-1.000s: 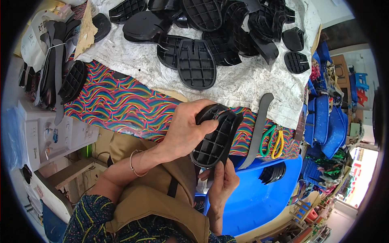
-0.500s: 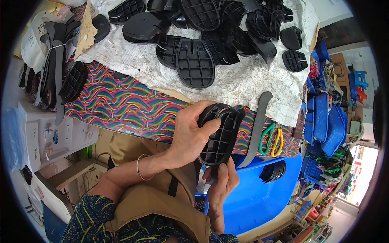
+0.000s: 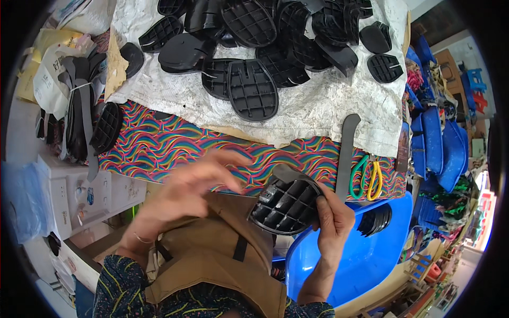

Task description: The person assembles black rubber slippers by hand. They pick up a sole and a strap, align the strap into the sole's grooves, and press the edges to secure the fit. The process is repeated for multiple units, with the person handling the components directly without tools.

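My right hand (image 3: 336,218) grips a black shoe sole piece (image 3: 290,208) by its right edge, thumb on the rim. The piece's ribbed grid side faces up, and a dark strip (image 3: 289,173) curves along its far edge. It is held in the air over the near edge of the patterned table. My left hand (image 3: 185,188) is apart from the piece, off to its left, blurred by motion; its fingers are stretched out and nothing shows in them. A long grey-black strip (image 3: 347,153) lies on the table beyond my right hand.
Many similar black sole pieces (image 3: 252,90) are heaped on a white sheet (image 3: 169,90) at the back. Green-handled (image 3: 359,177) and yellow-handled tools (image 3: 375,180) lie at the right. A blue tub (image 3: 339,270) below holds several black pieces (image 3: 375,220). Bundled dark strips (image 3: 79,106) hang at left.
My left hand has let go of the sole piece and moved away to the left. My right hand has shifted to the piece's right edge, tilting and turning it.
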A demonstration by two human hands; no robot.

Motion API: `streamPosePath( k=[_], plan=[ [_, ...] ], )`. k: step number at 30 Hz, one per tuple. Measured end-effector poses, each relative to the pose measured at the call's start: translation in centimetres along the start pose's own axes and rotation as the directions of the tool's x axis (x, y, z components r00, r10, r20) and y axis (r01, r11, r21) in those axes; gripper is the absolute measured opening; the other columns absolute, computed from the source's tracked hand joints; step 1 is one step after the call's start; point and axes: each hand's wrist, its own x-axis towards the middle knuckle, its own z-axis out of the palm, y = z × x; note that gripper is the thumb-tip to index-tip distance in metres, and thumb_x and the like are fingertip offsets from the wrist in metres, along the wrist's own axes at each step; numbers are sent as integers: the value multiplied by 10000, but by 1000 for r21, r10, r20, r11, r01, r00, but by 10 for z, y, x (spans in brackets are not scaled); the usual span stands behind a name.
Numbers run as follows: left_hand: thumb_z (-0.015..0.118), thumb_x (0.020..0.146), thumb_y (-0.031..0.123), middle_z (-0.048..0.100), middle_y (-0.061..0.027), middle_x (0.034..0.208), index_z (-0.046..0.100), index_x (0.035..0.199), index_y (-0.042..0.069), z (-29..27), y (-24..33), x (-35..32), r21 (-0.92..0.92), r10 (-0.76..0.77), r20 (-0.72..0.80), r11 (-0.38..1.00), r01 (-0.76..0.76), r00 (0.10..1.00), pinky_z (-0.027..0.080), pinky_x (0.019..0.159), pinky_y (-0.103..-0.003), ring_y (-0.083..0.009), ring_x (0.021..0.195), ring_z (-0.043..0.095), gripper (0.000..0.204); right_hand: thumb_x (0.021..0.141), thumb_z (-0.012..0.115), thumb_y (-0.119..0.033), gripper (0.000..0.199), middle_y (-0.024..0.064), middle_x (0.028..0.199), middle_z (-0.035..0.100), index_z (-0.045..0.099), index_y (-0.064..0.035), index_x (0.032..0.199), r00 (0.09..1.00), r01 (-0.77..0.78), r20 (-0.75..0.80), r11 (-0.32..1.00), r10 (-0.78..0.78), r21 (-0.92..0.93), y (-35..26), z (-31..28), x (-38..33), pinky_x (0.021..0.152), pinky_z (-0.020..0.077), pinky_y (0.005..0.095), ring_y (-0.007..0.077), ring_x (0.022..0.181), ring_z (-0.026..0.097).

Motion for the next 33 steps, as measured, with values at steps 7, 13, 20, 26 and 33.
streamPosePath(
  k=[7, 13, 20, 26, 33],
  plan=[
    [743, 833, 355, 577, -228, 1277, 385, 1427, -34, -13, 12, 51, 304, -328, 566, 936, 179, 756, 466, 988, -390, -298, 1148, 600, 796, 800, 620, 54, 380, 155, 836, 637, 605, 15, 1178, 778, 569, 479, 779, -407, -262, -16, 36, 13, 532, 479, 382, 305, 673, 641],
    [736, 836, 208, 522, -242, 1359, 338, 1469, 7, 6, 18, 59, 590, -606, 527, 766, 257, 596, 458, 996, -431, -379, 1199, 570, 774, 862, 669, -108, 391, 140, 834, 651, 576, -16, 1230, 774, 463, 558, 868, -299, -178, -5, 22, 15, 582, 504, 376, 270, 724, 679],
    [702, 843, 118, 516, -218, 1389, 353, 1470, 62, 14, 24, 43, 708, -542, 436, 699, 98, 718, 509, 911, -467, -418, 1123, 597, 719, 1006, 571, -264, 278, 45, 821, 633, 626, -20, 1128, 600, -357, 776, 933, 196, 41, 19, -24, 19, 659, 475, 305, 144, 721, 615],
    [705, 838, 97, 580, -212, 1293, 344, 1484, 93, 18, 32, 40, 700, -459, 474, 714, -6, 752, 528, 688, -460, -404, 822, 659, 740, 960, 652, -154, 153, -18, 817, 605, 633, -9, 1006, 628, -506, 740, 849, 241, 152, 9, -33, 13, 633, 426, 220, 43, 735, 536],
    [716, 842, 55, 684, -145, 1014, 325, 1493, 73, 30, 41, 23, 633, -539, 391, 746, 206, 746, 529, 688, -389, -298, 802, 689, 760, 866, 718, -15, 87, 50, 636, 630, 638, 20, 870, 860, -237, 446, 968, 248, -80, -38, -61, 16, 456, 409, 219, 58, 536, 553]
  ],
)
